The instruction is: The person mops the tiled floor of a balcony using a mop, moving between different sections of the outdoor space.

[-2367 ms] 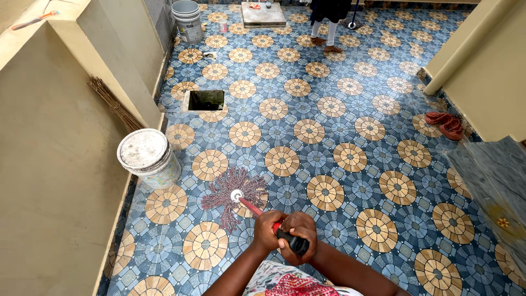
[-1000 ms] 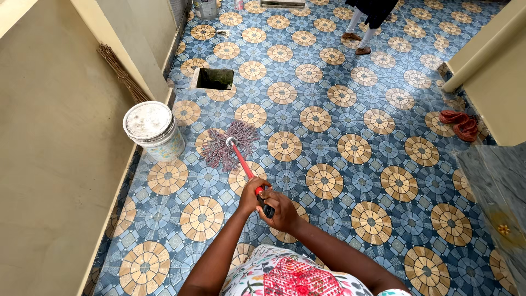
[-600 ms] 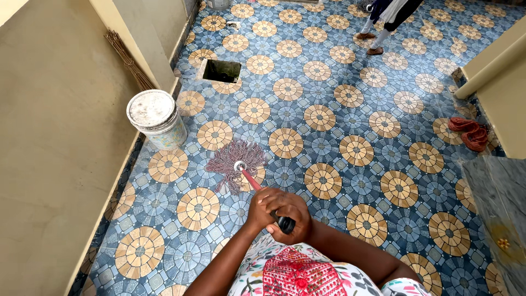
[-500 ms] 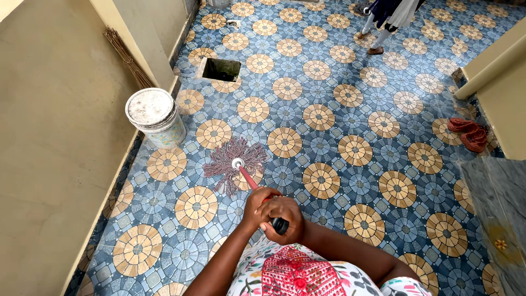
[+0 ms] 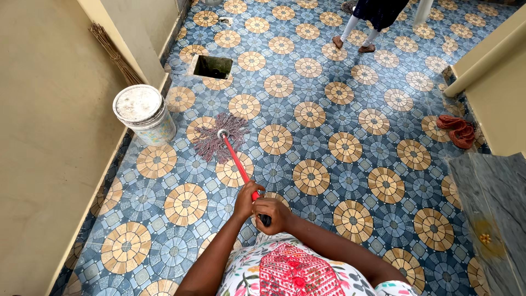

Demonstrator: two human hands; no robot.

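Red-handled mop (image 5: pixel 233 156), clenched by left hand (image 5: pixel 245 201) and right hand (image 5: pixel 272 213), rests its string head just right of the lidded paint bucket (image 5: pixel 144 114), which a wide stroke could topple, I judge.

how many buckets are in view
1: a white lidded bucket stands by the left wall, just left of the mop head. Others may sit beyond the top edge of the view.
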